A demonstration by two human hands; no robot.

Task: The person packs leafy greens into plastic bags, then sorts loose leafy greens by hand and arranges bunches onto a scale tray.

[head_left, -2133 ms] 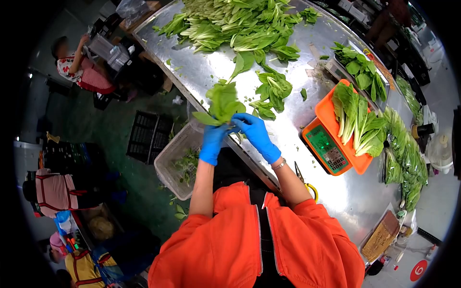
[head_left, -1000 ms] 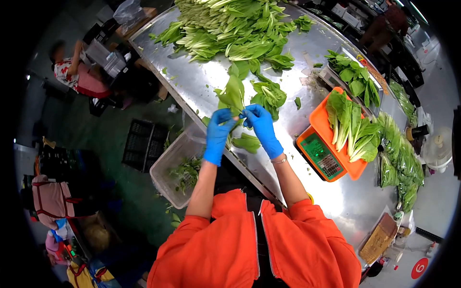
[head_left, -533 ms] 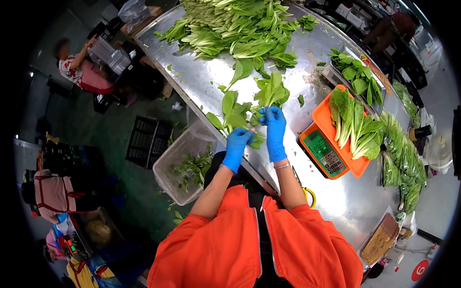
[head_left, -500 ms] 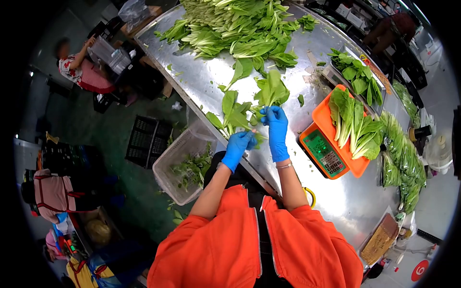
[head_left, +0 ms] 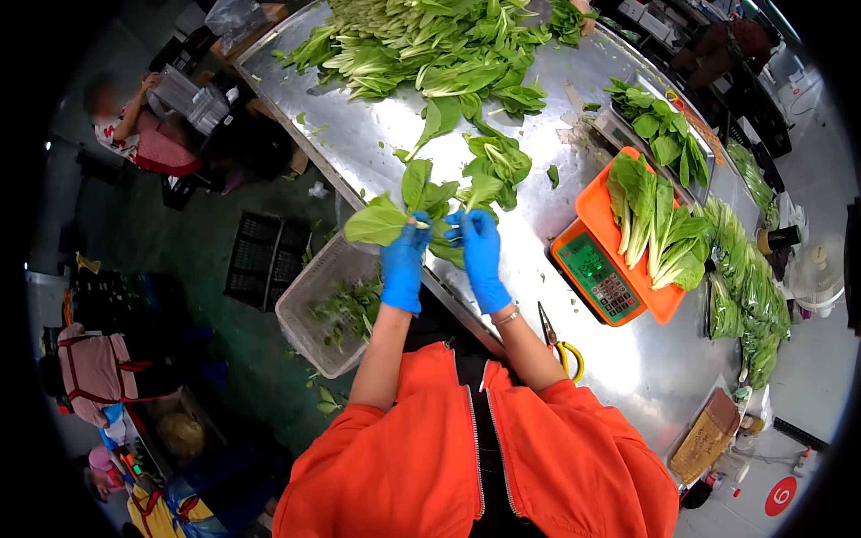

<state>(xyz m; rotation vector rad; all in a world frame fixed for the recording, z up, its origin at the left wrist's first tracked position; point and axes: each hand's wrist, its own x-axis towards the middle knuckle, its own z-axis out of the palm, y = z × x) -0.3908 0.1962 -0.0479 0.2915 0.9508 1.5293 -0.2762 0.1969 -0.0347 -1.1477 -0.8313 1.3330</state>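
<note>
My left hand [head_left: 403, 265], in a blue glove, pinches a broad green leaf [head_left: 377, 221] that points left over the table's edge. Just to its right, my right hand [head_left: 482, 258], also gloved in blue, has its fingers closed on the stem of a small leafy green [head_left: 482, 190]. Loose leaves [head_left: 425, 190] lie right in front of both hands. Beyond them rests a bunch of greens [head_left: 502, 160], and a large heap of greens [head_left: 421, 45] covers the far part of the metal table [head_left: 583, 359].
An orange scale [head_left: 598, 278] holds leafy heads; another scale [head_left: 619, 134] stands behind it. Yellow-handled scissors [head_left: 560, 348] lie near my right forearm. Bagged greens [head_left: 749, 278] are at the right. Below the left edge sits a bin [head_left: 300, 309] with scraps. Another person's hand [head_left: 587, 16] touches greens at the far edge.
My left hand has moved left and up, now with a broad leaf sticking out leftward. My right hand has moved left, closer to it. Another person's hand has appeared at the far edge.
</note>
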